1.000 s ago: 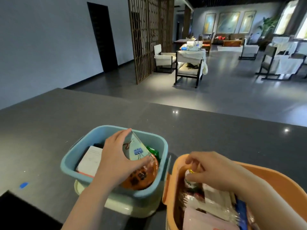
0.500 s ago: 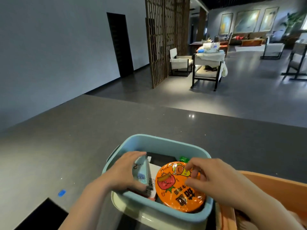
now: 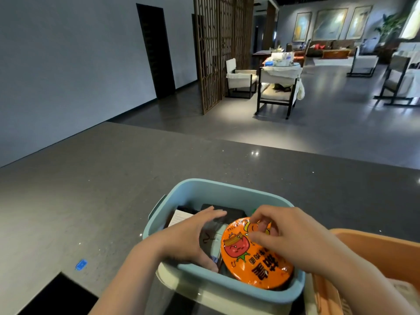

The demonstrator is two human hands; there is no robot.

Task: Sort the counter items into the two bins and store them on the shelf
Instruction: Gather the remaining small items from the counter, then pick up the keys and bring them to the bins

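Right grip: fingers curled, fingertips resting on the orange noodle bowl lid, wrist angled down from the right. Left grip: cupped, half open, wrapped around a pale packet beside the bowl. Both items sit inside the blue bin on the desk; the orange bin adjoins it.

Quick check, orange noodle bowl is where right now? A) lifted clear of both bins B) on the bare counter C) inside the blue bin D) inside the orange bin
C: the orange noodle bowl sits within the blue bin walls, right hand fingers on its lid.
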